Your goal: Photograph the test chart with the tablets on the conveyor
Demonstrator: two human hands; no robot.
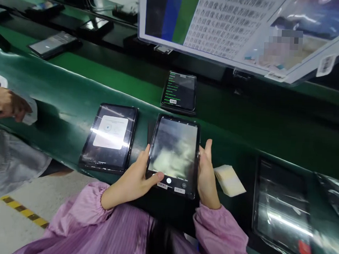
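I hold a small black tablet [173, 153] upright between both hands over the front lip of the green bench [75, 84]. Its screen shows a blurred camera picture with a white shutter button at the bottom. My left hand [135, 178] grips the tablet's left edge, and the thumb lies across the lower left of the screen. My right hand [208, 174] presses flat along the right edge, fingers straight and together. Pink sleeves cover both my arms.
A second tablet [110, 137] with a white dialog lies to the left. A phone [179, 91] showing green text lies behind. A pale pad [229, 180] and wrapped devices [284, 209] are to the right. A test chart board [234, 28] hangs overhead. Another person's hand [6, 103] is at far left.
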